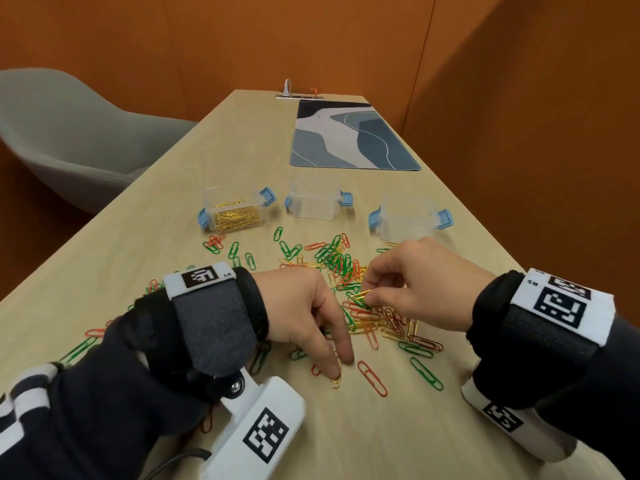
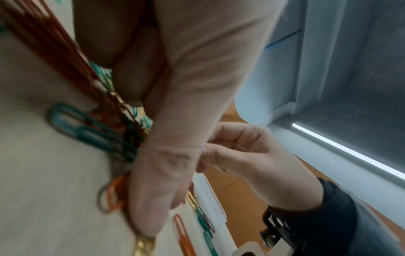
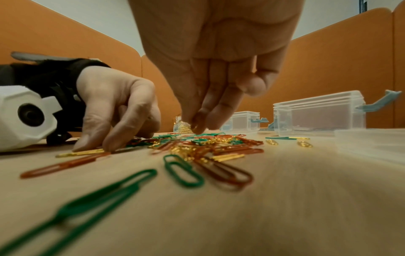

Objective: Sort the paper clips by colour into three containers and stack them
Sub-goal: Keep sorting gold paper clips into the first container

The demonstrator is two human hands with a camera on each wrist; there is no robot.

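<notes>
Red, green and gold paper clips lie in a loose pile (image 1: 341, 268) on the wooden table (image 1: 173, 244). Behind it stand three clear containers with blue latches: the left one (image 1: 232, 212) holds gold clips, while the middle one (image 1: 314, 199) and the right one (image 1: 408, 220) look empty. My left hand (image 1: 339, 363) presses straight fingertips onto a gold clip (image 1: 336, 375) lying flat near the front; the right wrist view shows this clip (image 3: 81, 153) under the fingertips. My right hand (image 1: 367, 296) pinches another gold clip (image 1: 360, 294) just above the pile's near side.
A blue patterned mat (image 1: 349, 136) lies at the far end of the table, and a grey chair (image 1: 69, 133) stands to the left. Single clips are scattered near the front, among them a red one (image 1: 372, 377) and a green one (image 1: 426, 374). Orange partition walls enclose the desk.
</notes>
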